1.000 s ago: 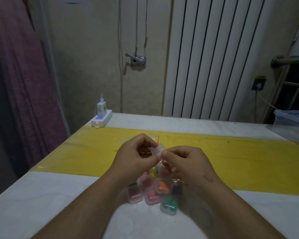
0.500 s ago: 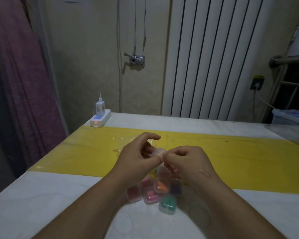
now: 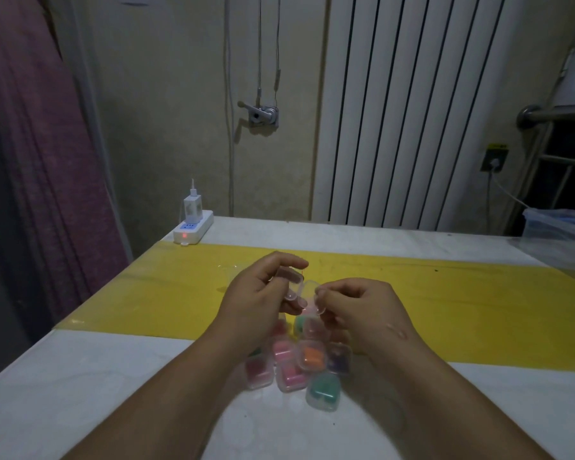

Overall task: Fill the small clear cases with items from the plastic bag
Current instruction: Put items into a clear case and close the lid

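Small clear case (image 3: pixel 301 293) held in the air at centre frame, hinged open, one half tipped toward each side, apparently empty though too clear to tell for sure. Left hand (image 3: pixel 263 300) curled around the left half, thumb and fingers pinching it; right hand (image 3: pixel 356 308) curled too, fingertips (image 3: pixel 322 295) pinching the right half's edge. Directly below, toward lower centre, a cluster of filled cases (image 3: pixel 299 363) on the white surface (image 3: pixel 80 393), holding pink, orange, green and dark purple contents; one more clear case (image 3: pixel 314 328) just under the hands, contents unclear. Behind the left hand, on the yellow strip (image 3: pixel 462 293), a thin transparent edge that may be the plastic bag (image 3: pixel 228 272); mostly hidden, hard to confirm.

Step in hand, by the look of it: opening an empty case ready for filling, with most cases already done. Next move likely calls for freeing one hand, keeping the case open and level with the other, and reaching to the bag for an item small enough to fit.

Farther out: white power strip (image 3: pixel 193 231) with a charger at left middle, striped radiator (image 3: pixel 412 111) at upper right, purple curtain (image 3: pixel 30 161) along the left edge.
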A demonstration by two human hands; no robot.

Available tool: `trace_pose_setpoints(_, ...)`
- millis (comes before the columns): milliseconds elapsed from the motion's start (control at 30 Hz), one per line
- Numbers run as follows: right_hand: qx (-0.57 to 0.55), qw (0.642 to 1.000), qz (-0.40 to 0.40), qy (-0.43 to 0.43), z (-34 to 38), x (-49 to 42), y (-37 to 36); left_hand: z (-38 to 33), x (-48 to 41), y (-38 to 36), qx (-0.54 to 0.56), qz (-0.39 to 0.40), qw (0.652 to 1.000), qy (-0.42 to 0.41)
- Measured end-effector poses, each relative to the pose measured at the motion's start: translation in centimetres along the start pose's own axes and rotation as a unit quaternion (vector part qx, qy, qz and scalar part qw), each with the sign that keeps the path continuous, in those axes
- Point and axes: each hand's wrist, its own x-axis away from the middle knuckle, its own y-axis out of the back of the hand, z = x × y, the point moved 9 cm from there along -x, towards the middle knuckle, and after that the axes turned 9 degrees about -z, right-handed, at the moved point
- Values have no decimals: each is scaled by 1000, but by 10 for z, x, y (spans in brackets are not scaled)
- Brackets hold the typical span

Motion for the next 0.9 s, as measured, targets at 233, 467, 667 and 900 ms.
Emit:
trace_pose_setpoints(233, 1, 1000, 2, 19, 4, -1, 1, 3, 1, -1, -100, 34, 994, -25)
trace_pose_setpoints(467, 5, 994, -30, 110, 24, -9, 19, 4, -4, 9, -130, -9, 991, -29)
trace_pose_setpoints(667, 51, 979, -28, 198, 34, -2, 13, 3, -4, 11, -141, -24, 989, -24)
trace_pose_setpoints(900, 121, 966, -27, 227, 21, -4, 0, 3, -2, 6, -148, -11, 989, -28)
